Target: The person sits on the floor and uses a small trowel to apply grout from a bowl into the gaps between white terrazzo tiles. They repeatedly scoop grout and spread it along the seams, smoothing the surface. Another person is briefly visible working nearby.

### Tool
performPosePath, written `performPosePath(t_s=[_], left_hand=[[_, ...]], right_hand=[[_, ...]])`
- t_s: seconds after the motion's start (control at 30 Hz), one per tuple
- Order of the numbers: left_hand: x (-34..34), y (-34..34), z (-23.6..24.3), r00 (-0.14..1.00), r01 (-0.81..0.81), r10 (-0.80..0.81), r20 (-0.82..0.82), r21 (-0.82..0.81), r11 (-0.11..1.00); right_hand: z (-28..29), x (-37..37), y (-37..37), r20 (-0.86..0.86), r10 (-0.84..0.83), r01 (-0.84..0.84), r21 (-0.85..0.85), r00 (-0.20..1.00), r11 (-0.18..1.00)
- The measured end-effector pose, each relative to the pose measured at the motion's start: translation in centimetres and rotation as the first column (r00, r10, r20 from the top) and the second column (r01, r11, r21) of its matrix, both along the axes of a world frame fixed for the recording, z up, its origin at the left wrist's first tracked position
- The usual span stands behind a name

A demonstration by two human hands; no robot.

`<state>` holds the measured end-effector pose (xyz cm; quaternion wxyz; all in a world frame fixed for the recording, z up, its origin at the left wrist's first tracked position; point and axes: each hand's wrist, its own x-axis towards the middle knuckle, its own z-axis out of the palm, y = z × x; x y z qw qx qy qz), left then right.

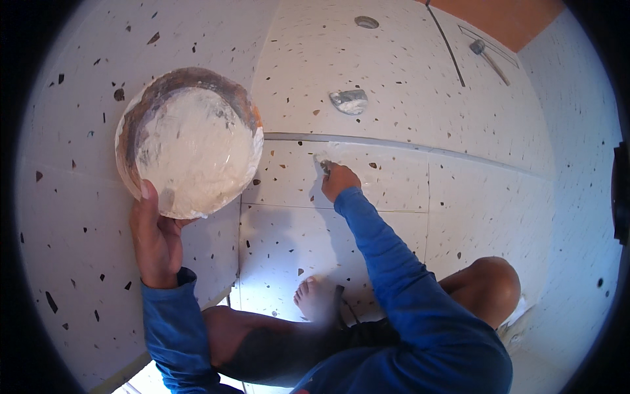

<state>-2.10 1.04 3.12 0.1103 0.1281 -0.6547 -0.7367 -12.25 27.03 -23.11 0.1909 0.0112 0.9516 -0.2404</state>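
1. The round bowl [197,80] is at the left of the view, tipped so its mouth faces the camera; white paste [193,144] covers most of its inside, with a brown-grey band of wall bare along the upper side and paste smeared on the rim.
2. The left hand [157,233] grasps the bowl at its lower-left edge, thumb over the rim, the other fingers behind it.
3. The right hand [341,180] is clenched around a small grey tool [325,166], mostly hidden by the fingers, so its shape cannot be told. It is at the speckled tiles [394,177], just below a long grey strip [394,144], near a pale smear.
4. Between bowl and right hand lies a modest gap; to the right of that hand, the tile band runs openly along the strip toward the right-hand wall [581,131].
5. Beyond the strip, a half-round scraper [350,102] with white paste lies apart from both hands, with open tile around it.
6. Farther out are a round hole [366,22], a dark line [446,46] and, near the far right edge, a mallet [489,62].
7. Nearer the body, a bare foot [312,297] and a bent knee [489,289] bound the working room.
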Motion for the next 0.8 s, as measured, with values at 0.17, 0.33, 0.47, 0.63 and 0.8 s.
performPosePath(t_s=[0.17,0.33,0.47,0.63,0.8], left_hand=[[-0.2,0.0,0.9,1.0,0.012,-0.011,0.019,-0.014,1.0],[-0.9,0.7,0.7,1.0,-0.004,0.004,0.017,-0.015,1.0],[-1.3,0.8,0.6,0.999,-0.016,0.016,0.032,-0.028,0.999],[-1.8,0.8,0.7,1.0,0.015,-0.015,-0.002,-0.006,1.0],[-1.6,0.7,0.8,1.0,-0.011,0.011,-0.001,-0.003,1.0]], right_hand=[[1.1,-2.4,2.9,-0.11,0.117,-0.088,0.239,0.987,0.967],[-0.4,-4.8,7.1,-0.042,0.259,-0.234,0.305,0.965,0.923],[-0.7,-5.8,11.1,0.034,0.312,-0.298,0.406,0.949,0.864],[3.9,-6.6,16.3,0.137,0.352,-0.372,0.492,0.926,0.787],[6.1,-6.5,20.3,0.141,0.437,-0.447,0.479,0.888,0.755]])
